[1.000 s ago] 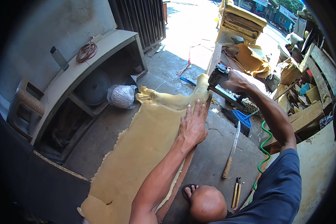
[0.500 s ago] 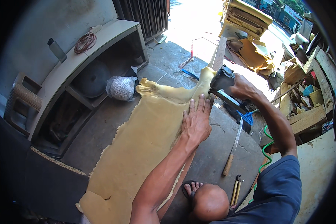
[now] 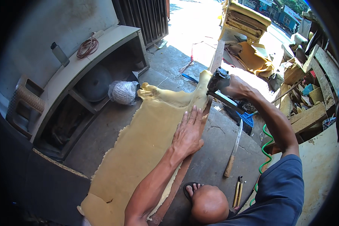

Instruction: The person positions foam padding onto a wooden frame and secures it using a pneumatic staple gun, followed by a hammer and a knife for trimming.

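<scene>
A broad sheet of yellowish foam stretches from the lower left up to the centre, its left edge ragged and its far end bunched. Along its right side runs a brown wooden board. My left hand lies flat on the foam near that edge, fingers outstretched. In my right hand is a black air staple gun, its fingers wrapped round the handle. The gun's nose is at the far right edge of the foam, by the board; the exact contact is hidden.
On the floor to the right lie a long knife with a wooden handle and yellow-handled pincers. A green coiled hose hangs by my right arm. A wrapped white bundle stands beside the shelf unit. Scrap wood is piled right.
My left hand has slid back toward me and left along the foam's edge. The staple gun in my right hand has shifted slightly left and nearer.
</scene>
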The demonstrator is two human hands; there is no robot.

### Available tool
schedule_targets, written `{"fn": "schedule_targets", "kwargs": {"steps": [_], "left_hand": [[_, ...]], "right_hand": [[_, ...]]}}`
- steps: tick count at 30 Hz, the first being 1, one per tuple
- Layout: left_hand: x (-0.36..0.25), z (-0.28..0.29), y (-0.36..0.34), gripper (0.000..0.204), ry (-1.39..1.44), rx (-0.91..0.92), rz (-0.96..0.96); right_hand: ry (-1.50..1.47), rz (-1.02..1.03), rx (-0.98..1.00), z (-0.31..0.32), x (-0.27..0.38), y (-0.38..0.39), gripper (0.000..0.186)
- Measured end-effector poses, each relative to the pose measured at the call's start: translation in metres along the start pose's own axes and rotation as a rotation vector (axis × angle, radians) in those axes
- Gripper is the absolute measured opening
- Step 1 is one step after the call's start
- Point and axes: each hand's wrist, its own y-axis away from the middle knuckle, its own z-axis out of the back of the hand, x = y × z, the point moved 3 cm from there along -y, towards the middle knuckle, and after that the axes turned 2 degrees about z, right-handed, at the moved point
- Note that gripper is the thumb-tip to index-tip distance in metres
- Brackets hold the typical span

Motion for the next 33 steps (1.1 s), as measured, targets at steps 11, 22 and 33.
{"fn": "schedule_targets", "kwargs": {"steps": [11, 22, 33], "left_hand": [[-0.015, -0.006, 0.003, 0.093, -0.153, -0.02, 0.033], [0.004, 0.005, 0.049, 0.109, 0.042, 0.018, -0.085], [0.003, 0.045, 0.174, 0.114, 0.173, 0.16, 0.111]], "right_hand": [[-0.011, -0.081, 0.056, 0.013, 0.012, 0.01, 0.033], [-0.692, -0.127, -0.352, -0.044, -0.024, 0.081, 0.018], [-0.279, -0.431, -0.274, -0.232, -0.115, 0.198, 0.031]]}}
